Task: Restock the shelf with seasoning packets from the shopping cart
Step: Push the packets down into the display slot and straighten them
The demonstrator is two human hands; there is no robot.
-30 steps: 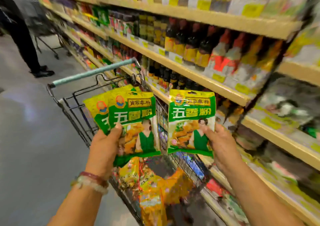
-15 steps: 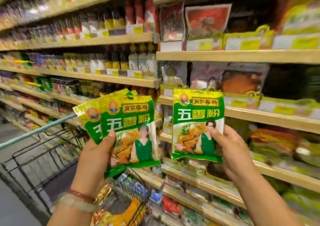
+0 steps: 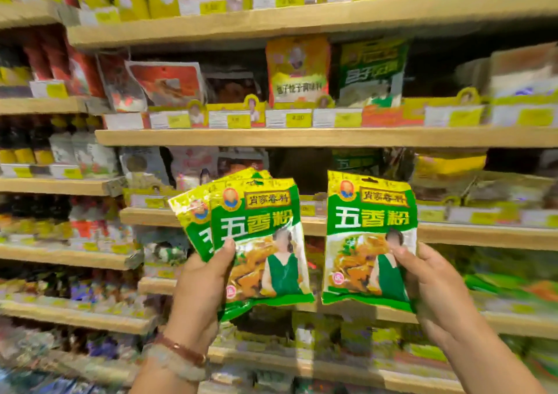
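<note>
Shelving: wooden tiers across the whole view, stocked with seasoning sachets and, at far left, bottles; price tags along each edge. Much of it is blurred. A dark gap sits on the tier just behind the held packets, beside a green pack of similar print (a likely slot, by judgement only).

Fan of packets: green-and-yellow seasoning sachets, at least three overlapped, held upright in front of the middle tiers. The left hand is the grip here, clenched on the lower left corner, thumb across the front face, remaining fingers hidden behind.

Single packet: same print, upright, well apart from the fan. The right hand pinches its lower right edge, thumb in front.

Handling, judged: light, flat foil or plastic pouches, soft and limp, contents a loose powder that lets the pack flex. The glossy film looks slippery, so stacked packets may slide over each other. Not fragile, though sealed edges could crease. Best taken at a lower corner or side seam, as now; to seat one on the shelf, a hold nearer the middle would keep it from folding.

Bracelets: two on the left wrist.

Cart: not in view.
</note>
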